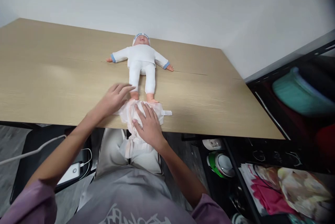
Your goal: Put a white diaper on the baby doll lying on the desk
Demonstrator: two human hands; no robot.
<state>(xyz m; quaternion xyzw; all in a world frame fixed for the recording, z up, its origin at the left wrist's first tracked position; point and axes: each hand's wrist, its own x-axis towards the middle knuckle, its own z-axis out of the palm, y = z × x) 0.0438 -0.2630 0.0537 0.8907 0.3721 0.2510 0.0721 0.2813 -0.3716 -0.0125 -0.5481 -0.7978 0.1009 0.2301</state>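
Observation:
A baby doll (pixel 142 56) in a white outfit with blue cuffs and a printed cap lies on its back on the table, arms spread, feet toward me. Just below its feet is an unfolded diaper (pixel 125 112), pale pink and white, with one white tab stretched out to the right. Its lower part hangs over the table's front edge. My right hand (pixel 149 124) lies on the diaper with fingers spread. My left hand (pixel 117 96) hovers beside the doll's foot on the left, fingers apart and slightly blurred, holding nothing.
The wood-grain table (pixel 65 87) stands against a white wall. Below its edge at left, a white power bank (pixel 72 173) with a cable rests on a black seat. To the right, a dark shelf holds a green-and-white can (pixel 221 164), pink cloth (pixel 269 196) and a teal container (pixel 300 94).

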